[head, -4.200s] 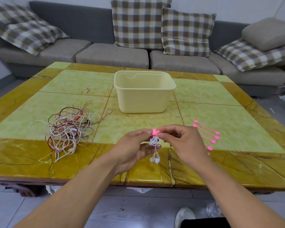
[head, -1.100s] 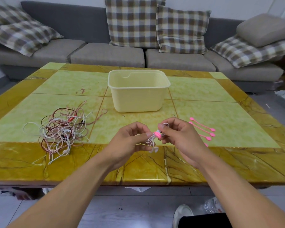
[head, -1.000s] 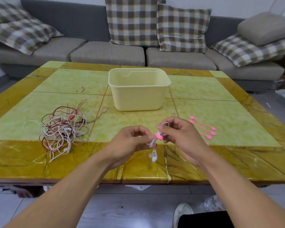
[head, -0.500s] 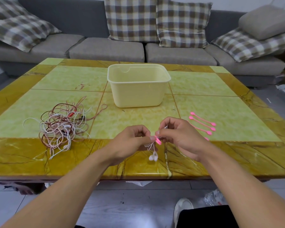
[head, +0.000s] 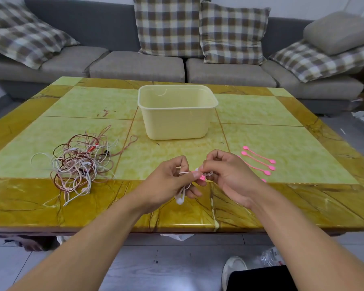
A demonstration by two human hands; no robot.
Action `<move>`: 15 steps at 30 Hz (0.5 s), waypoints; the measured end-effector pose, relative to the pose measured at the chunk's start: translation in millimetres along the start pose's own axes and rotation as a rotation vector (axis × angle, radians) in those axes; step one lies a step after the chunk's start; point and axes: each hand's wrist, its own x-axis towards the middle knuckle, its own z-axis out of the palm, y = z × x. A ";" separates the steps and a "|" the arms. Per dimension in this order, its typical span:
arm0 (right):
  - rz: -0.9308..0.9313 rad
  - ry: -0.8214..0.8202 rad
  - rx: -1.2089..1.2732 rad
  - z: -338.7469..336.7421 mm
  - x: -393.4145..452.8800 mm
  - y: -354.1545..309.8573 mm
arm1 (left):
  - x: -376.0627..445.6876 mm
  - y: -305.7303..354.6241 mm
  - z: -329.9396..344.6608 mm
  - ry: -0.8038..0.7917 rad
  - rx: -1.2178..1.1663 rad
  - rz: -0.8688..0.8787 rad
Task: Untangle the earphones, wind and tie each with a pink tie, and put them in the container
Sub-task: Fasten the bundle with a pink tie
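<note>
From the head view, the person sits at the near edge of the table [head: 260,114], both hands raised just above it and close together. The left hand [head: 168,181] has its fingers curled, pinching a small wound bundle of white earphones [head: 182,195] whose buds dangle below the palm. The right hand [head: 229,175] is curled too, thumb and forefinger pinching the pink tie [head: 202,177] at the point where it crosses the bundle; whether the tie is already fastened I cannot tell, as the fingers cover it. Far beyond the hands, in the middle of the table, stands the container [head: 176,120], and nothing shows inside it from here, though its floor is hidden by the near wall. To the left lies the tangle [head: 80,162] of red, pink and white cords, knotted together and untouched. To the right, just beside the right hand, spare ties [head: 258,160] lie in a row, partly hidden behind the wrist. So by my reckoning the job is at an early stage: one earphone is wound and being tied, none is yet in the container, and the whole tangle is left to separate, wind, tie and drop in.
</note>
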 end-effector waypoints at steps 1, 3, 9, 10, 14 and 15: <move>-0.006 0.017 -0.014 0.0 0.2 0.5 | 0.1 -0.3 0.2 0.005 -0.008 -0.010; -0.021 0.055 -0.022 -1.2 1.4 1.8 | 0.7 -0.8 -0.5 0.010 -0.059 -0.060; -0.076 0.103 -0.087 -5.6 2.4 3.8 | 4.7 -2.1 -3.8 0.100 -0.144 -0.180; -0.090 0.115 -0.099 -5.5 2.8 3.9 | 4.8 -2.1 -4.3 0.106 -0.147 -0.184; -0.140 0.162 -0.124 -4.2 2.5 4.9 | 6.0 -4.6 -4.4 0.100 -0.078 -0.164; -0.145 0.167 -0.133 -3.8 2.4 5.2 | 5.9 -5.9 -4.3 0.103 -0.048 -0.153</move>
